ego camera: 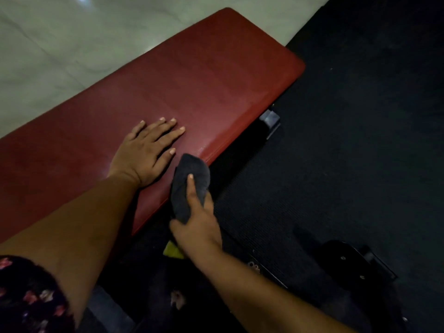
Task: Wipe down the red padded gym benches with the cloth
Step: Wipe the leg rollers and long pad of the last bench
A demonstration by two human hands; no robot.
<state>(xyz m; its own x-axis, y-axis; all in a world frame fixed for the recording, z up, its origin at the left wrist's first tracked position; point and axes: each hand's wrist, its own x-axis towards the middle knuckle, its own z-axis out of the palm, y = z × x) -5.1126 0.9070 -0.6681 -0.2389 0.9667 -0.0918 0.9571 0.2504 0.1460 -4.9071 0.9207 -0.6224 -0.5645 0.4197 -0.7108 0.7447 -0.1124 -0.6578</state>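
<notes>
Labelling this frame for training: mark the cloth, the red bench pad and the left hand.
cloth [180, 191]: head view, dark fold near its middle.
red bench pad [204, 75]: head view, bare top surface toward its far end.
left hand [144, 153]: head view, back of the hand.

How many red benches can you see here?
1. The red bench runs diagonally from the left edge to the top middle; the left hand lies flat on it, the right hand holds a cloth at its near edge. More may stand outside the picture.
</notes>
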